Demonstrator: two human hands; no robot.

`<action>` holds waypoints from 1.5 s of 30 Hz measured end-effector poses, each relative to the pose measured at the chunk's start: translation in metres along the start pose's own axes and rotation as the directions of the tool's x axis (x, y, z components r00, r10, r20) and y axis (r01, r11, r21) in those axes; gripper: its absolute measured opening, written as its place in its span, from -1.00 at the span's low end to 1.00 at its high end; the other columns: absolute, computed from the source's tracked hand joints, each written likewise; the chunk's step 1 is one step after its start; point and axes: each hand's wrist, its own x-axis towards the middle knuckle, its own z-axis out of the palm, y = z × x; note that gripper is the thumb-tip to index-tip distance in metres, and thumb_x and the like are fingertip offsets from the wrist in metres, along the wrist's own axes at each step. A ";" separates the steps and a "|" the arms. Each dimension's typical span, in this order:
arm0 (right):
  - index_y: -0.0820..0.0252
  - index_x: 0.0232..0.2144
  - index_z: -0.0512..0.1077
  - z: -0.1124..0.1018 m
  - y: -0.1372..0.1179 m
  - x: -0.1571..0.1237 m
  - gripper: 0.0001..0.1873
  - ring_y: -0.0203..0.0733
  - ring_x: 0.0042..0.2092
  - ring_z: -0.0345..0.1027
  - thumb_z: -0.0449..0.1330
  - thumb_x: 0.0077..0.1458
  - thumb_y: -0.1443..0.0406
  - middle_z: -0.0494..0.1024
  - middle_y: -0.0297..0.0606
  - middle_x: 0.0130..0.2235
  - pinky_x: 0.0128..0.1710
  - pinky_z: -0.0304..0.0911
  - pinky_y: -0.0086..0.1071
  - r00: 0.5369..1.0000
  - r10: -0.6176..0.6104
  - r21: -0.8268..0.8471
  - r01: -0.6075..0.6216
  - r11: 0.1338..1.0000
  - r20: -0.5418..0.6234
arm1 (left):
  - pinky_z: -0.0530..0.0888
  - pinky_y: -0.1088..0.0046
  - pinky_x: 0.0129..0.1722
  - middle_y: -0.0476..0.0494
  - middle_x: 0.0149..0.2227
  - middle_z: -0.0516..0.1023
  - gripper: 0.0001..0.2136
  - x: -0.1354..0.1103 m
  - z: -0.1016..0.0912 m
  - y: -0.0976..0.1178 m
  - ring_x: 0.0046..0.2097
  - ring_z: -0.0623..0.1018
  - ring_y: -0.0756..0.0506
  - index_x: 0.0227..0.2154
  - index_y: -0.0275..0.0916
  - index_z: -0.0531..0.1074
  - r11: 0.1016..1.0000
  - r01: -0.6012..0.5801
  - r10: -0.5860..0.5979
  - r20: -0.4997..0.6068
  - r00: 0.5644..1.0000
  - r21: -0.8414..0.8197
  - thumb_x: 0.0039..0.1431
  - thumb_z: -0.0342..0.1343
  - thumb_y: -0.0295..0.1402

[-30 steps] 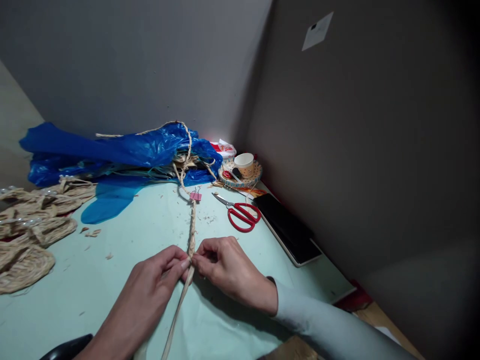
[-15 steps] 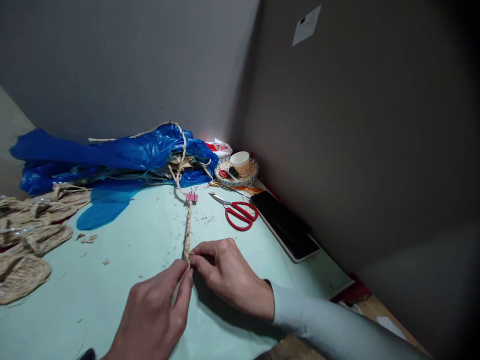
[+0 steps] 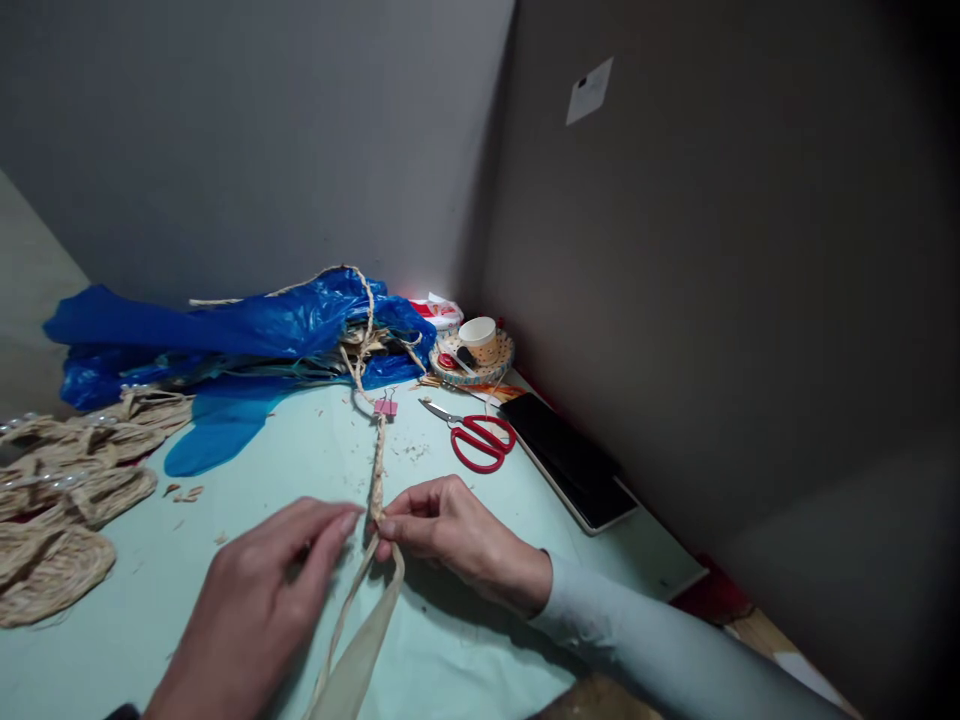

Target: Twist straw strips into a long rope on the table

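A straw braid (image 3: 377,468) runs across the pale green table (image 3: 465,640) from a pink binder clip (image 3: 385,406) toward me. My right hand (image 3: 450,535) pinches the braid's near end, fingers closed on it. Loose flat straw strands (image 3: 358,650) trail from that point to the bottom edge. My left hand (image 3: 259,610) hovers just left of the braid's end with its fingers stretched toward it, holding nothing that I can see.
Red-handled scissors (image 3: 478,440) and a dark tablet (image 3: 570,458) lie at the right. A blue plastic bag (image 3: 225,335) with straw sits at the back, beside a woven plate with a paper cup (image 3: 478,338). Woven straw pieces (image 3: 60,500) pile at the left.
My left hand let go of the braid's end and drew back to the left with its fingers spread. The loose strands now hang wider below my right hand's pinch.
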 end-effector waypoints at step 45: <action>0.22 -0.41 0.29 0.002 -0.002 -0.003 -0.75 -0.39 -0.48 0.18 0.10 0.24 0.18 0.33 -0.38 -0.43 -0.44 0.15 -0.48 0.969 0.037 -0.071 -0.020 0.997 0.244 | 0.45 0.43 -0.26 -0.05 -0.36 0.60 -0.73 0.000 0.010 0.003 -0.37 0.54 -0.05 -0.23 -0.22 0.49 0.432 0.609 -0.259 0.555 0.791 -0.666 0.01 0.32 -0.26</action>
